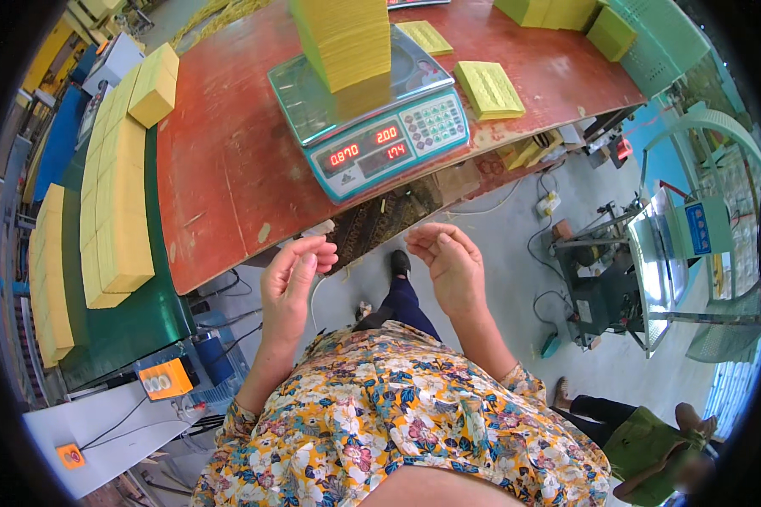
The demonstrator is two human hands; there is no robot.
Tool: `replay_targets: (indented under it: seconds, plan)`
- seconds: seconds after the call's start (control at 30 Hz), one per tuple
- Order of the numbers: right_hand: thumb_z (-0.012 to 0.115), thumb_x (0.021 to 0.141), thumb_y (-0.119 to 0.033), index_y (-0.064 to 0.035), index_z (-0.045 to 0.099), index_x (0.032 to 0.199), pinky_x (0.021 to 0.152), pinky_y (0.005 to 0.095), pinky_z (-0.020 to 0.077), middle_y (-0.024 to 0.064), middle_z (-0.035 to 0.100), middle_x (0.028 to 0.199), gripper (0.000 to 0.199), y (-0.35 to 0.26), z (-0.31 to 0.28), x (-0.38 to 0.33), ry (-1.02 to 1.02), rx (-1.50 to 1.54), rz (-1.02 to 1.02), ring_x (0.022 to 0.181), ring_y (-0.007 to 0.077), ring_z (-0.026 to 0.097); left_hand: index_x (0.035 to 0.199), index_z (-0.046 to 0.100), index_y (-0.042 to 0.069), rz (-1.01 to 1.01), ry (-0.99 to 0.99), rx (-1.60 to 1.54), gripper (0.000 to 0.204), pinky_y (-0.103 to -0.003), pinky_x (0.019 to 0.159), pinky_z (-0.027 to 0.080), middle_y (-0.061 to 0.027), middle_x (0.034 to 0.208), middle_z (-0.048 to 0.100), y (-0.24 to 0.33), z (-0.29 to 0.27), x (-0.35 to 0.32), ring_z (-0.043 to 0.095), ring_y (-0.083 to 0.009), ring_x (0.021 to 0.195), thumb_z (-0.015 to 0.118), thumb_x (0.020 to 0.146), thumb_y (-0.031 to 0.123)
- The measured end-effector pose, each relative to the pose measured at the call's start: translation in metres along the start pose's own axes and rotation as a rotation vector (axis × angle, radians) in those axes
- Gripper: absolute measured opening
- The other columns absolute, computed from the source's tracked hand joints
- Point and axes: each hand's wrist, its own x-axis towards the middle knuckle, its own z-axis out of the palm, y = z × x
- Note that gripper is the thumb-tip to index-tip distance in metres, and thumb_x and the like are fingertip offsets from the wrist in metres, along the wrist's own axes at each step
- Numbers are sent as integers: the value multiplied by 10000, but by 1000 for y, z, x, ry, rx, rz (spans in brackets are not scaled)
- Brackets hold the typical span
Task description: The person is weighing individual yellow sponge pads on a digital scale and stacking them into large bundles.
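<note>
Floral sleeves rise from the lower edge, and both forearms lift the hands just short of the worktop's [228, 169] near edge. Left hand [292, 275] is half curled, thumb and forefinger pressed together on a thin pale string [314, 291] that hangs down from the pinch. Right hand [450, 260] is cupped with the fingers bent inward; whether it grips the other end of the string I cannot tell, since nothing shows between its fingertips. The hands are apart, with a gap between them over the floor, and neither touches the worktop.

Ahead of them sits a scale [372, 118] near the front edge, turned at an angle so its lit red display faces the person. On its steel pan stands a tall yellow stack [342, 38], upright and roughly centred, likely so it weighs true and does not tip. Just right of the scale lies a thin yellow bundle [489, 89], close to the worktop's right edge; more yellow stacks sit along the far side.

To the left, yellow blocks [114, 203] lie in tidy rows on a green belt [144, 313], within reach of the left arm. Open red board lies between scale and left edge. Right of the person the floor carries cables and a machine [643, 253]; another person's legs show at lower right.
</note>
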Motion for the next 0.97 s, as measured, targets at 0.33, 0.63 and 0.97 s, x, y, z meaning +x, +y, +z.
replay_targets:
  seconds: [0.33,0.63,0.97]
  plan:
    - [499,974,-83,24,652,1076,922,353,504,124,677,1075,213,-15,-1,43,14,-12,24,1030,206,640,1163,621,-17,-20,-68,-17,277,-308,831,523,-131,1056,681,2,25,57,655,-174,925,490,1009,172]
    - [513,975,-91,26,649,1079,915,352,510,116,679,1054,207,-68,-60,113,46,17,23,1008,200,645,1129,627,-30,59,-268,106,207,-261,823,528,-100,1021,691,-5,150,151,671,-132,918,597,932,29]
    - [524,972,-103,7,668,1024,894,327,523,87,693,984,189,-190,-195,191,307,-287,-99,956,166,652,1147,638,60,535,-370,1042,350,-466,1123,301,-170,1404,477,-63,331,312,427,-297,1338,727,819,148]
